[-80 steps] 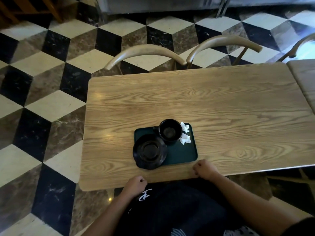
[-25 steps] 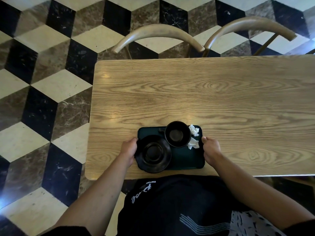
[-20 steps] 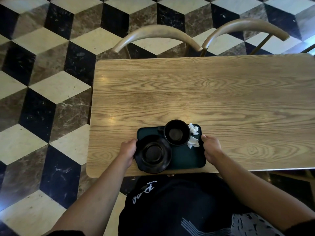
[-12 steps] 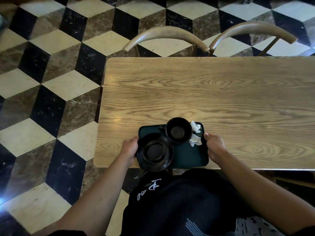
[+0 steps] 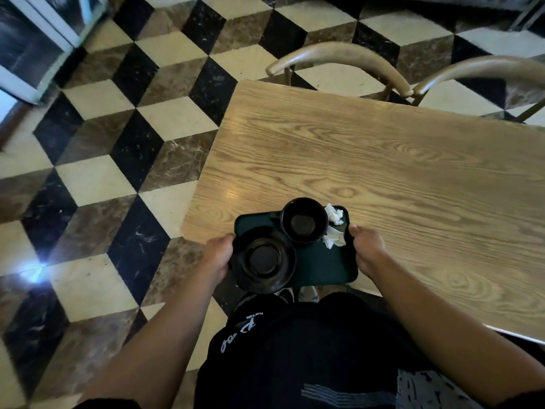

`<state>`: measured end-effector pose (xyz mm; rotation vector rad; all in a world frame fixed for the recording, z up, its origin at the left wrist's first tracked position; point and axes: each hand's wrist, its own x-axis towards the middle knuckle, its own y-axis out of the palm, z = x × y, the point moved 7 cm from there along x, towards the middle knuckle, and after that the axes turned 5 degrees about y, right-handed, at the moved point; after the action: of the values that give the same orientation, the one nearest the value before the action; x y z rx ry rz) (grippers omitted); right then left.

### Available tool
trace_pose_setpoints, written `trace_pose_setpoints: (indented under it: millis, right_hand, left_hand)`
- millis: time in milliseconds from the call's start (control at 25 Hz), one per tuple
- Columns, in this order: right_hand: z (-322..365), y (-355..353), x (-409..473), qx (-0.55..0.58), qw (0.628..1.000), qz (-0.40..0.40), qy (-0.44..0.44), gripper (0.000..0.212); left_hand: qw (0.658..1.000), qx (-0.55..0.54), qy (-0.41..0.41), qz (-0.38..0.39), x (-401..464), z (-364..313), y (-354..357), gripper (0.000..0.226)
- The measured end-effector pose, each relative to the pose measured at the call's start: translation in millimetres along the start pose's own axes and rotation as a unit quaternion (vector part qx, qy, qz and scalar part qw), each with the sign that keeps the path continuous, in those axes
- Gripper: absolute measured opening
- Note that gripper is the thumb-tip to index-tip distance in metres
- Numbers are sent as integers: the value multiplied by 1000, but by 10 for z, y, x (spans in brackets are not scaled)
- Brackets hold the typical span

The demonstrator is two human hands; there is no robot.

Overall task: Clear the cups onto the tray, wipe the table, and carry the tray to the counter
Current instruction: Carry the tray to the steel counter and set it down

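Gripping the loaded tray (image 5: 320, 265) by both edges, hands (image 5: 218, 255) clamped — cup (image 5: 303, 223) cleared, only the counter trip remains.

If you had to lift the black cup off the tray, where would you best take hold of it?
By its small handle, I'd judge: it juts from the cup toward the left, over bare tray. Come from above and left; crumpled napkins crowd its right side and the saucer sits near its front-left.

Bare table (image 5: 398, 172) lies open beyond the tray (image 5: 321, 264); two chairs (image 5: 339, 54) crowd its far edge.
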<state>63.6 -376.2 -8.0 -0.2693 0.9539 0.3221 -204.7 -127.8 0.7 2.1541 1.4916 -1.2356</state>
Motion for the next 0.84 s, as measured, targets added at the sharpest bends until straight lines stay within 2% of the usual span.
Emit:
trace_pose_setpoints:
  millis: [160,280,600,840]
  right_hand:
    - [-59,140,-69,-50,998,20,11,34]
    - [-113,286,-133,-87,995,42,11,35]
    - [-215,823,-447,-151,986,75,1,23]
    - [-359,1549,-736,-187,979,84,-18,30]
  left_hand:
    - [999,-19,-37,-5,-126,379,-249,34]
    - [997,-45,-44,-31,-343,541,-444,29]
    - [987,-128,-39,-87,-463,881,-986,27]
    - [977,-165,-38,-126,-302,1024,-1697,18]
